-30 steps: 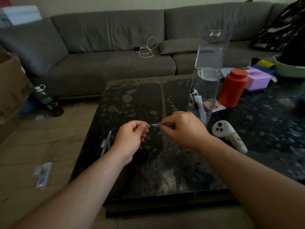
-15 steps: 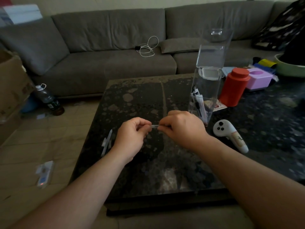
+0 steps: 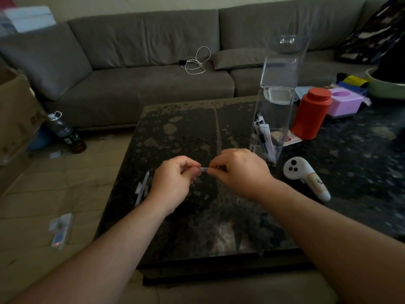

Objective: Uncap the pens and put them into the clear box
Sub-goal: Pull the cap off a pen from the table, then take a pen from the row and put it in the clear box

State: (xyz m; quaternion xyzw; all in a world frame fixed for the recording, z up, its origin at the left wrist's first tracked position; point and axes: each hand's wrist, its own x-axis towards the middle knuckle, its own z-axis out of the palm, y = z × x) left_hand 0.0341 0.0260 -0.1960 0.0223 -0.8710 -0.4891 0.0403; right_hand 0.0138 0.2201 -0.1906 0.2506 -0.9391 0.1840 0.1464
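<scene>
Pen (image 3: 203,169) held level between my two hands above the dark worktop (image 3: 179,137): my left hand (image 3: 174,179) pinches one end, my right hand (image 3: 241,172) grips the other, only a short pale piece showing. Just beyond my right hand stands the clear box (image 3: 275,119), lid up, pens inside. More pens (image 3: 142,189) lie left.

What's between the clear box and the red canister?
In the head view, only bare tabletop and a small card or packet lie between the clear box and the red canister.
</scene>
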